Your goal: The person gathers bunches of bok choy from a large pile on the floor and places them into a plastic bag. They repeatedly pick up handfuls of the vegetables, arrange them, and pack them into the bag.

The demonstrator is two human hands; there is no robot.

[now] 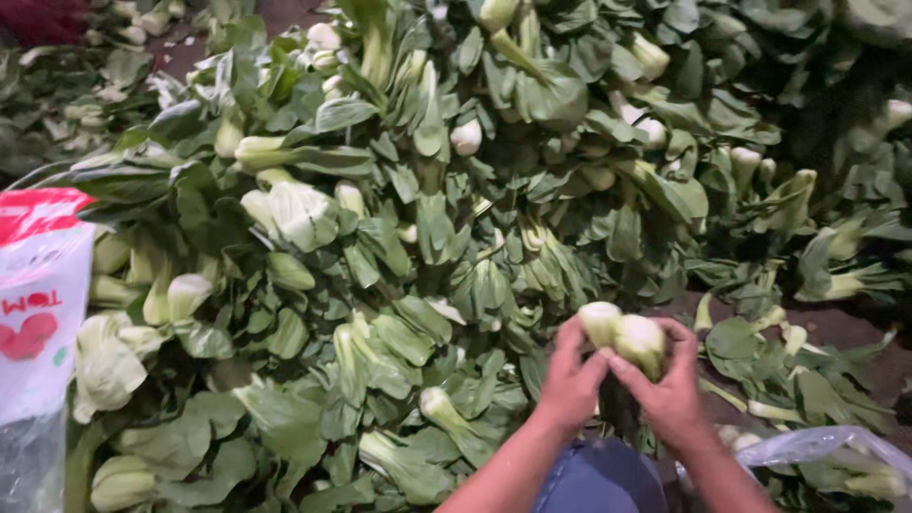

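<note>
Both of my hands hold pale-stemmed bok choy heads just above the pile, stems up and dark leaves hanging down. My left hand grips the left side of the bunch. My right hand wraps the right side, fingers curled over a bulb. Around them spreads a large heap of bok choy with green leaves and whitish bases.
A clear plastic bag with red and white print stands at the left edge. Another clear plastic bag lies at the lower right. Loose trimmed leaves lie on the dark floor at right. A blue cloth shows below my hands.
</note>
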